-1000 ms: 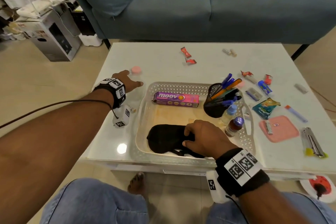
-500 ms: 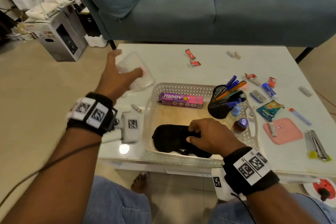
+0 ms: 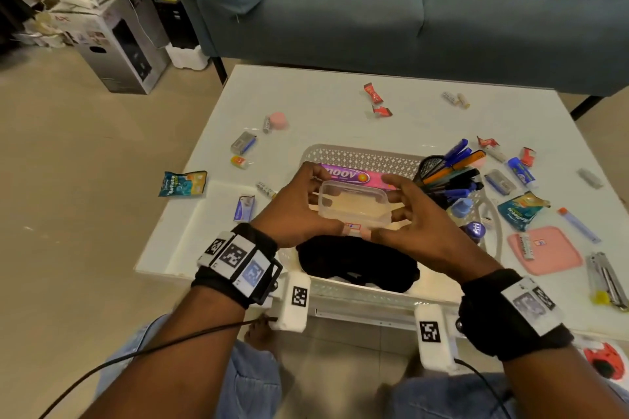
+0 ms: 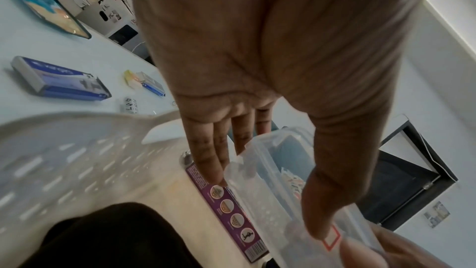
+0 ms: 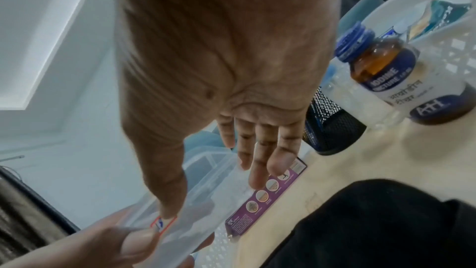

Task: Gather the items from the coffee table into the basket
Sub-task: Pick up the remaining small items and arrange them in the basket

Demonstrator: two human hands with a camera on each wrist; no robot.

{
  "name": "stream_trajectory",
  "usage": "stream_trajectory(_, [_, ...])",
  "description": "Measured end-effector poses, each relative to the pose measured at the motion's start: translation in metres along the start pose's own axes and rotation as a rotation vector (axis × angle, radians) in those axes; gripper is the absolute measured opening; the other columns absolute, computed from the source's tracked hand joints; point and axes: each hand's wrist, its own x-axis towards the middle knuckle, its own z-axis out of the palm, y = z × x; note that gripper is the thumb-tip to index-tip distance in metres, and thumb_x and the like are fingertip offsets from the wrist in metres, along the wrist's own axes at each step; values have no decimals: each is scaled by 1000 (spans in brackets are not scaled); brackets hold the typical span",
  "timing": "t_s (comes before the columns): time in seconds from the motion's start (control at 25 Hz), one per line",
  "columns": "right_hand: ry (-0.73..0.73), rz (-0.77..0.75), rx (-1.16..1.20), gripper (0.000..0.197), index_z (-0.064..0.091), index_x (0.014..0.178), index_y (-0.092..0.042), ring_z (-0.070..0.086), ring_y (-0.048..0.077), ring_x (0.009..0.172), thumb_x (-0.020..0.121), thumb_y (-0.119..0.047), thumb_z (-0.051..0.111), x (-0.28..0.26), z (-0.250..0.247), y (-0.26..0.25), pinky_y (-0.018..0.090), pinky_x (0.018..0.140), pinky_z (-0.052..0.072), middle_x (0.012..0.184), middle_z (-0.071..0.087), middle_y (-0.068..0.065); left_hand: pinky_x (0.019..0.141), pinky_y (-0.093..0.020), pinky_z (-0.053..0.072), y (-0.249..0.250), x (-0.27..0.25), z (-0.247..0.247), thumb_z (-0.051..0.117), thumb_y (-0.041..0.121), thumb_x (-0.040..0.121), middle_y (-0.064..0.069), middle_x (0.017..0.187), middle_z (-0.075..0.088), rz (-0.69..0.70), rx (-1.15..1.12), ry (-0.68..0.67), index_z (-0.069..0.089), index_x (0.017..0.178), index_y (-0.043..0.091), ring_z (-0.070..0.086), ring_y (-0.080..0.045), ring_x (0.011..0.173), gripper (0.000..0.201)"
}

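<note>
Hands: left hand (image 3: 295, 211) and right hand (image 3: 417, 222) grip a clear plastic box (image 3: 354, 203) between them, thumbs on its near side, fingers at its ends.
Box: held in the air over the white basket (image 3: 360, 157).
Basket: at the desk's (image 3: 316, 102) near edge, holding a black cloth (image 3: 357, 265), a pink Moov carton (image 3: 347, 175) and a pen holder (image 3: 432, 167).
Desk: small packets lie scattered left and right of the basket.

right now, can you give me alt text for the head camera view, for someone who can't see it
Both hands, left hand and right hand, hold a clear plastic box above a white basket on a coffee table. The basket holds a black eye mask, a purple Moov carton and a pen holder; small items lie scattered around.
</note>
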Motion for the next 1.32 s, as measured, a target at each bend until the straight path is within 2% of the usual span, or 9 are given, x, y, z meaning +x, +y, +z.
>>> stream_trajectory(0.2, [108,-25,-241,79,51,138,-32,64,2,86,71,-44,90,16,6,1,20,70,55,118,59,-17,96,-39,57,-6,0,-18,91,22,69,8,127,59,-3,66,34,48,130,28,63,-12,112,75])
stream_trajectory(0.36, [187,5,-287,85,51,143,-20,61,8,89,70,-36,92,28,21,10,10,64,43,121,57,-10,82,-28,57,-10,0,-54,84,35,79,7,113,68,-13,55,341,66,111,21,70,-11,91,39])
stream_trajectory(0.48, [201,2,-262,85,50,142,-17,62,16,105,69,-26,93,33,35,18,9,67,40,128,60,-2,92,-35,53,-31,4,-73,82,37,81,1,111,68,-164,158,527,67,108,15,66,-18,104,37])
stream_trajectory(0.6, [157,18,-259,94,44,147,-20,61,20,114,67,-27,93,32,39,20,21,80,45,135,56,1,93,-34,47,-59,11,-77,83,38,80,-9,122,63,-422,377,492,60,119,10,61,-27,114,53])
stream_trajectory(0.72, [156,17,-283,92,43,147,-22,61,19,113,69,-33,91,29,36,19,26,82,45,134,56,-1,95,-36,47,-81,20,-74,84,35,77,-17,125,62,-527,502,489,56,124,11,59,-33,116,59])
stream_trajectory(0.92, [182,37,-303,90,42,147,-23,63,24,114,72,-47,84,29,30,18,41,92,56,137,56,2,91,-38,50,-90,25,-63,73,22,85,-18,115,67,-473,548,567,65,110,11,60,-35,111,28])
stream_trajectory(1.08, [189,27,-328,81,45,144,-25,63,23,112,75,-48,81,26,25,15,44,92,56,137,55,0,79,-34,50,-67,21,-68,77,18,80,-14,99,72,-418,454,551,67,101,13,65,-32,102,23])
stream_trajectory(1.2, [220,-15,-350,66,51,137,-26,64,17,107,80,-46,79,23,17,7,40,88,56,132,56,-4,78,-33,53,-32,12,-70,81,22,79,0,84,68,-159,268,578,67,96,16,68,-27,90,23])
stream_trajectory(1.32, [213,-98,-288,47,59,127,-29,64,3,95,85,-42,77,18,9,-10,28,80,56,122,60,-13,81,-49,62,1,7,-50,83,21,78,-3,92,68,53,56,446,64,93,16,71,-31,83,25])
